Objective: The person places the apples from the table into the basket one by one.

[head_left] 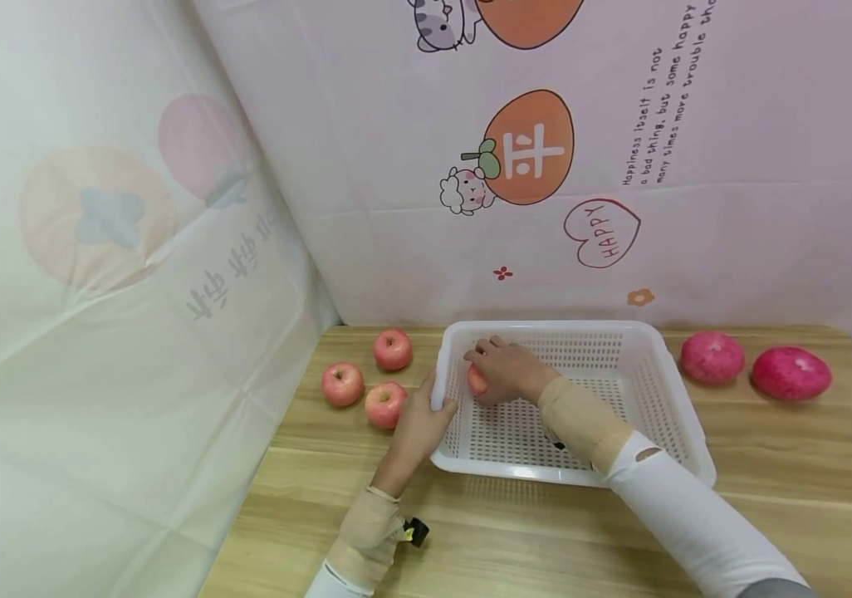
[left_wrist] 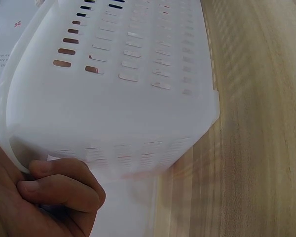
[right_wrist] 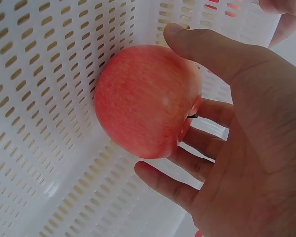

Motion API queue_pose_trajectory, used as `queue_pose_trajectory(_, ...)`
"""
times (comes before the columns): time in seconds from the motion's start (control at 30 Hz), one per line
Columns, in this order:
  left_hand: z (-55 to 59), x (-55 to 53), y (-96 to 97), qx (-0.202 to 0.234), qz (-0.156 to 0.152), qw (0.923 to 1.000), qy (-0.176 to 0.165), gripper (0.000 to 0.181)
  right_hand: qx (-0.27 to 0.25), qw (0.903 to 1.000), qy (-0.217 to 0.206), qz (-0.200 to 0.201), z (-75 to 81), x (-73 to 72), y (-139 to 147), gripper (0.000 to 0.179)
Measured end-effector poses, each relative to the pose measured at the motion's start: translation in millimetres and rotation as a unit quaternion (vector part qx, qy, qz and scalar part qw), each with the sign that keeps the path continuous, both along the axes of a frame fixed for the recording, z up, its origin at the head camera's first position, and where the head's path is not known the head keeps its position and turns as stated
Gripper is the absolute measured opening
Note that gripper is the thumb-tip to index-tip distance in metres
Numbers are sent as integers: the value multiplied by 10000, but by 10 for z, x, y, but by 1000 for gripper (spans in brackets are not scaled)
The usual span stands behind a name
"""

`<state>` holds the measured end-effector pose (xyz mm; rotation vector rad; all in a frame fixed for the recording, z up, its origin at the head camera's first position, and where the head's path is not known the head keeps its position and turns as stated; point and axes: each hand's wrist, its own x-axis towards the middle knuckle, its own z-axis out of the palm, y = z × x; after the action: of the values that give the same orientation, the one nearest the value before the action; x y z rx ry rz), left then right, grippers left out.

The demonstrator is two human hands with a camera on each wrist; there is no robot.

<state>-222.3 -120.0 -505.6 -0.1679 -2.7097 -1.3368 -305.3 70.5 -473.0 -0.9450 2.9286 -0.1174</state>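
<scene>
A white perforated plastic basket (head_left: pixel 523 475) stands on the wooden table. My left hand (head_left: pixel 420 422) grips its left rim, fingers curled over the edge in the left wrist view (left_wrist: pixel 59 192). Inside the basket, near that left end, my right hand (head_left: pixel 508 371) holds a red apple (right_wrist: pixel 145 101). The thumb lies at the apple's near side, and several fingers pass behind it with their tips hidden. Outside the basket, close to my left hand, lie three more apples: one nearest (head_left: pixel 385 405), one at the left (head_left: pixel 342 384) and one farther back (head_left: pixel 393 350).
Two dark pink, oval fruits, one (head_left: pixel 712 358) beside the other (head_left: pixel 791 373), lie right of the basket. A printed white cloth (head_left: pixel 396 257) hangs behind the table, and another sheet (head_left: pixel 134 399) hangs along the left side. Bare wood (head_left: pixel 516 548) shows in front of the basket.
</scene>
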Motion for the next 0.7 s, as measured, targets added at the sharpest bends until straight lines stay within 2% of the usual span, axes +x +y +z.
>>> queue_pose_trajectory(0.57, 1, -1, 4, -51, 69, 9999, -70, 70, -136, 9998, 161, 69, 132, 81, 130, 72)
queue_pose_trajectory(0.7, -9, -1, 5, -38, 86, 9999, -117, 71, -107, 9993, 321, 159, 160, 103, 162, 70)
